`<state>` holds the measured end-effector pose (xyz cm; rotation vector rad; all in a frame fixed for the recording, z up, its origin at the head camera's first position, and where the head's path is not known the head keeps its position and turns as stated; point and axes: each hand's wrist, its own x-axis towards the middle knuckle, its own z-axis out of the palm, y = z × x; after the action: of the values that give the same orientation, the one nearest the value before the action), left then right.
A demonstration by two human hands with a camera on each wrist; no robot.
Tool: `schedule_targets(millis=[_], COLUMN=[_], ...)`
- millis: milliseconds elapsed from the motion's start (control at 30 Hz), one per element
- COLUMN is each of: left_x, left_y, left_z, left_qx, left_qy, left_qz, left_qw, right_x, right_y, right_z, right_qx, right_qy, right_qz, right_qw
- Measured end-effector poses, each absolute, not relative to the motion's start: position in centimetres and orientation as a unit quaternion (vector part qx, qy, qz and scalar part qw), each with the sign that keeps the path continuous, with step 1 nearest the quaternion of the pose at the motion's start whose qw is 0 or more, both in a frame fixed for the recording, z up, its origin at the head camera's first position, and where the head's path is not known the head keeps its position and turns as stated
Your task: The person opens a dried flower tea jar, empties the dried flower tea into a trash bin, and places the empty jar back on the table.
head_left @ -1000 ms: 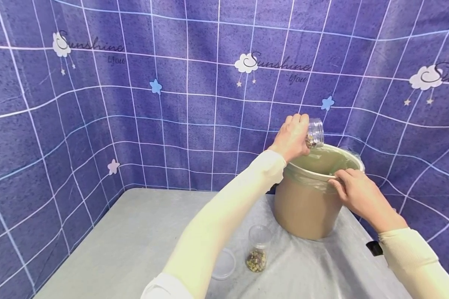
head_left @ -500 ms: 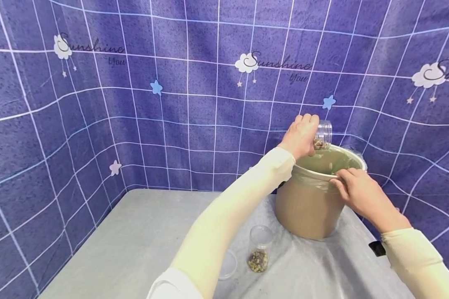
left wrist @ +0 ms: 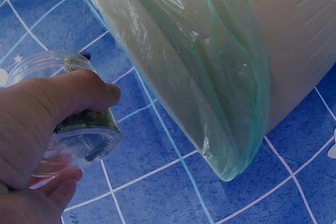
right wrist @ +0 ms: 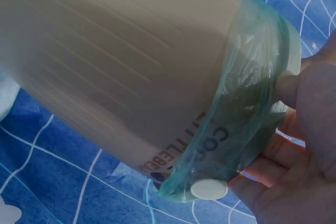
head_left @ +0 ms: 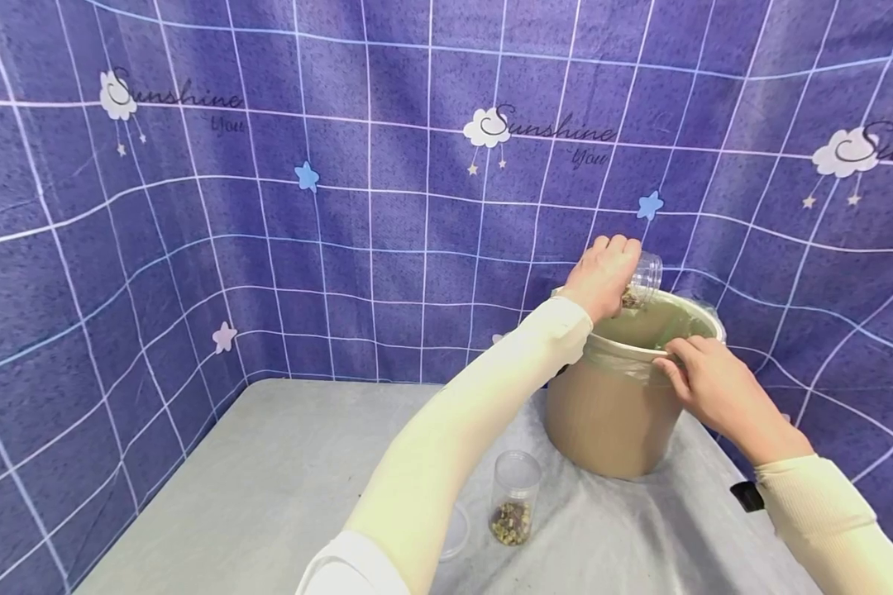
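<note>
My left hand [head_left: 603, 277] grips a clear plastic jar [head_left: 646, 277], tipped on its side above the near-left part of a tan bin's rim. Dried bits, green and brown, lie inside that jar [left wrist: 86, 129] in the left wrist view. The tan bin [head_left: 613, 413] is lined with a thin green plastic bag [left wrist: 157, 51] folded over its rim. On the right side, my right hand [head_left: 714, 384] holds the bin's near rim, thumb outside and fingers over the edge. The right wrist view shows that thumb pressing the bag [right wrist: 252, 61].
A second clear jar [head_left: 513, 504], partly filled with similar dried bits, stands on the grey cloth-covered table [head_left: 305, 438]. Beside it a clear round lid [head_left: 456, 533] is partly hidden by my left forearm. A blue patterned curtain [head_left: 387, 207] hangs behind.
My left hand has moved right with the jar, then slightly down, bringing it lower over the bin's opening. The right hand stays on the rim.
</note>
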<state>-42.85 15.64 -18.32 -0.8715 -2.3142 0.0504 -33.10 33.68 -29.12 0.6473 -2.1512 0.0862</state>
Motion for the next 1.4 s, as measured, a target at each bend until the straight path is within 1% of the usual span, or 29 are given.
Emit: schedule_targets(millis=[333, 533, 1067, 1300, 1400], left_x=[-42.9, -42.8, -42.9, -43.3, -43.4], left_y=[15.9, 16.0, 15.8, 15.9, 16.1], left_z=[-19.1, -19.5, -19.6, -19.6, -19.5], left_qx=[-0.343, -0.347, -0.351, -0.354, -0.358], left_qy=[-0.874, -0.869, -0.868, -0.871, -0.867], left_qz=[0.038, 0.059, 0.077, 0.074, 0.075], left_qw=[0.343, 0.347, 0.344, 0.332, 0.338], right_x=[-33.0, -33.1, -33.2, -33.2, -33.2], right_y=[33.7, 33.9, 34.0, 34.0, 34.0], right_z=[-29.6, -29.8, -29.4, -29.3, -29.3], right_qx=[0.254, 0.257, 0.256, 0.257, 0.254], right_qy=[-0.868, -0.864, -0.863, -0.864, -0.865], right_qz=[0.037, 0.033, 0.035, 0.036, 0.035], right_qw=[0.425, 0.432, 0.434, 0.433, 0.432])
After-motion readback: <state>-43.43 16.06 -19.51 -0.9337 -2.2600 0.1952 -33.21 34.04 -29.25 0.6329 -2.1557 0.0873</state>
